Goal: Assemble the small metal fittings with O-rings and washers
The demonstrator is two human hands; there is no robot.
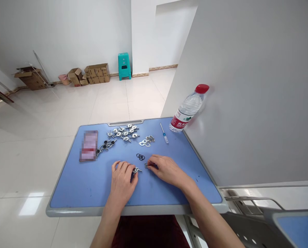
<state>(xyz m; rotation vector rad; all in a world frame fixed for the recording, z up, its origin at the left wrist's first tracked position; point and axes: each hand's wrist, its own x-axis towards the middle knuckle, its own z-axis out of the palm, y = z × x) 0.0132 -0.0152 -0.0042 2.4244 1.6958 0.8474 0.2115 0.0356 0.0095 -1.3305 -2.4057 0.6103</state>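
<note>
My left hand (123, 177) rests on the blue desk and grips a small metal flanged fitting (136, 169) between thumb and fingers, its thin stem pointing right. Beside it, my right hand (165, 168) has its fingertips together at a little cluster of small screws (145, 165); whether one is pinched is hidden. Just beyond the hands lie several black rubber rings (140, 157). Farther back are several flat metal plates (146, 141) and a pile of similar metal fittings (124, 132). More fittings with black round parts (106, 145) lie on the left.
A screwdriver (164, 133) with a blue and clear handle lies at the back right. A red-capped water bottle (186, 110) stands by the grey panel (247, 103). A phone-like flat object (89, 146), partly pixelated, is on the left. Cardboard boxes (98, 74) and teal stools (124, 66) line the wall.
</note>
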